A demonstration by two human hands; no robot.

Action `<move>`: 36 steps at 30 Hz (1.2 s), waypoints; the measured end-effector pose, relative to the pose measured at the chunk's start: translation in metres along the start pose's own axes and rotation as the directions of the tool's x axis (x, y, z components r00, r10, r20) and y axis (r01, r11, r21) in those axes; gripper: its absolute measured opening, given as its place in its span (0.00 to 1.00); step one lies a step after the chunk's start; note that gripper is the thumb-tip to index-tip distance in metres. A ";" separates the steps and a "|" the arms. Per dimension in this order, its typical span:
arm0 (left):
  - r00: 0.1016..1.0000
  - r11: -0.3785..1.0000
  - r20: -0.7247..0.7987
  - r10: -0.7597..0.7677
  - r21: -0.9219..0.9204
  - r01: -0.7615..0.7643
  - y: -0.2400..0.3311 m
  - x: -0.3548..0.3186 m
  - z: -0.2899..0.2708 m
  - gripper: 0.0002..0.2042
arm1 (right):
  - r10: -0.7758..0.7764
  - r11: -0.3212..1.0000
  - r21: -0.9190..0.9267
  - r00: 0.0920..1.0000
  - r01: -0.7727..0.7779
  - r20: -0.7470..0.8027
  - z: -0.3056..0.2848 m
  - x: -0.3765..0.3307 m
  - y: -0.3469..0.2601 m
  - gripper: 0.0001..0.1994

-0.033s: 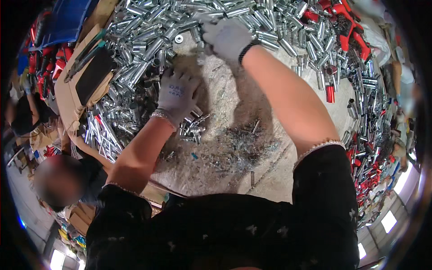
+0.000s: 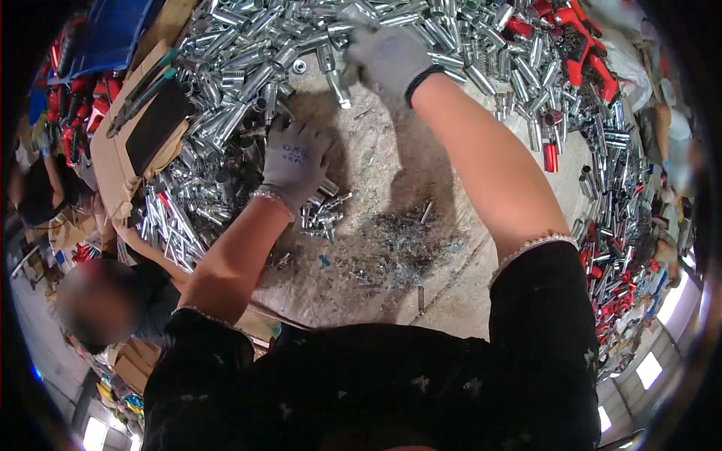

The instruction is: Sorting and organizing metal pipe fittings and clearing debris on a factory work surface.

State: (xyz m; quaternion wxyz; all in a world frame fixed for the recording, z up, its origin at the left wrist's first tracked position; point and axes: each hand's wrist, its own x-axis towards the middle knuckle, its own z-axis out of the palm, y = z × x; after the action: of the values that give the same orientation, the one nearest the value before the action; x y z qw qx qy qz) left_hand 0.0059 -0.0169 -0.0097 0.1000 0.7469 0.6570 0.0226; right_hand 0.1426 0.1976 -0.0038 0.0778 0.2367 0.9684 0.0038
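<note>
on the worn grey surface (image 2: 451, 278), mid-sort of small metal parts. left hand (image 2: 293, 161), in a grey knit glove, lies palm down over a small cluster of short silver pins (image 2: 323, 214) at the edge of the big heap of chrome tubes (image 2: 248, 68); fingers curled over the parts, pressing or raking them. whether that grip is actually closed around anything, cannot tell, the palm hides it. right hand (image 2: 387, 56), same kind of glove, reaches to the far side and its grip is closed on a chrome tube fitting (image 2: 335, 75), which hangs down from the fingers just above the bare patch, close to the heap's near edge.

around it: red plastic handles (image 2: 575, 37) mixed into the tubes at upper right, more tubes and red pieces running down the right rim, a flat cardboard box (image 2: 113, 143) with a dark pad on it at left, a blue bin (image 2: 113, 34) beyond that. loose metal swarf and a few stray pins lie scattered mid-surface. another person sits low at left, face not described.

judgement: step in hand looks like picking one fitting out of the heap while the left hand gathers the pins. next move calls for a clean lift of the fitting clear of neighbouring tubes without dragging any along, and keeping the pin cluster together.
</note>
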 end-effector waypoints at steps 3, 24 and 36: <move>0.999 0.999 0.011 -0.035 0.023 0.035 -0.005 -0.009 0.002 0.15 | 0.338 0.941 0.025 0.930 -0.338 -0.144 -0.015 0.004 0.035 0.12; 0.969 0.995 -0.233 -0.086 0.032 0.096 -0.003 -0.065 0.010 0.14 | 0.429 0.797 0.433 0.899 -0.421 0.085 -0.040 -0.032 -0.025 0.19; 0.964 0.997 -0.260 -0.057 0.039 0.070 0.001 -0.070 0.019 0.12 | 0.441 0.840 0.260 0.878 -0.477 0.188 -0.023 0.010 -0.062 0.25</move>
State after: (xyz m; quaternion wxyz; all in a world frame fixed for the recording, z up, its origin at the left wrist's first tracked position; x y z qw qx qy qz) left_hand 0.0011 -0.0879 -0.0213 -0.0039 0.7184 0.6883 0.1010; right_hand 0.1020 0.1478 0.0143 0.0963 0.4706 0.8661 -0.1380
